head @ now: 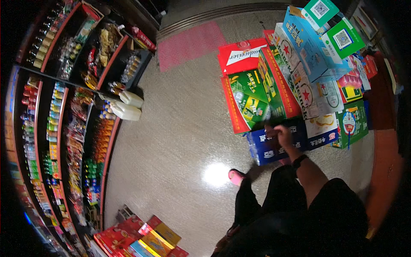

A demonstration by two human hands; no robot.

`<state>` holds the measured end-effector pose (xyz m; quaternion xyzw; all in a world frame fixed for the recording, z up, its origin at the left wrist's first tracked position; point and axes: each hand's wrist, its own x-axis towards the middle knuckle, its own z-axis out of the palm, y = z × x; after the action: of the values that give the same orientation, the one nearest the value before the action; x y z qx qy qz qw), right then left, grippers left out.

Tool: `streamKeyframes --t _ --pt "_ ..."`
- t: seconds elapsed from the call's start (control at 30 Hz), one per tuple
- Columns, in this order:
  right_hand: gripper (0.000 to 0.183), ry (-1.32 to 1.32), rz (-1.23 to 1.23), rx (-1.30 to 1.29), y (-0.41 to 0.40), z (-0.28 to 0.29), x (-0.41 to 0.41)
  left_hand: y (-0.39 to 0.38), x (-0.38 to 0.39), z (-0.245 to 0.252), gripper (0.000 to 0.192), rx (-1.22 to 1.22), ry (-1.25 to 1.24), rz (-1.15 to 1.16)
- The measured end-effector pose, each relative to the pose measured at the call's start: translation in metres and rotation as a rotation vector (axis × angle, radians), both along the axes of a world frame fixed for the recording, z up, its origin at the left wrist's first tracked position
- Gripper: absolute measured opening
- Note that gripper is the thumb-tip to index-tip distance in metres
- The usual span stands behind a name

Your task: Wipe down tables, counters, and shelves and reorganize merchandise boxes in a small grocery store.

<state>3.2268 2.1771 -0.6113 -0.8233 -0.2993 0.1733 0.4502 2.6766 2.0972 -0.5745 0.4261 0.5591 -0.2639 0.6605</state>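
Note:
My right hand (284,136), with a black band on the wrist, reaches over a dark blue carton (261,152) in front of my legs. The fingers are bent and blurred at its far edge, by a dark gap beside a green and red carton (250,99). I cannot tell whether they touch or hold anything. My left hand is out of view. On the floor by the blue carton is my foot in a pink slipper (236,176).
Behind stand a red Budweiser carton (242,54), Heineken cartons (305,91) and a light blue carton (305,41) bearing green code cards (343,38). Stocked shelves (65,128) line the left, with white jugs (126,110) beside them. Red gift boxes (118,236) lie at bottom left.

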Motion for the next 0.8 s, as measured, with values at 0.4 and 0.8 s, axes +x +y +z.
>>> streamKeyframes --t 0.4,0.8 --pt "0.077 -0.175 -0.085 -0.956 0.062 0.055 0.097 0.170 -0.084 -0.022 0.066 -0.050 -0.098 0.035" --pt "0.068 -0.054 -0.275 -0.881 0.183 0.080 0.161 0.455 0.017 -0.015 0.061 -0.101 -0.142 -0.055"
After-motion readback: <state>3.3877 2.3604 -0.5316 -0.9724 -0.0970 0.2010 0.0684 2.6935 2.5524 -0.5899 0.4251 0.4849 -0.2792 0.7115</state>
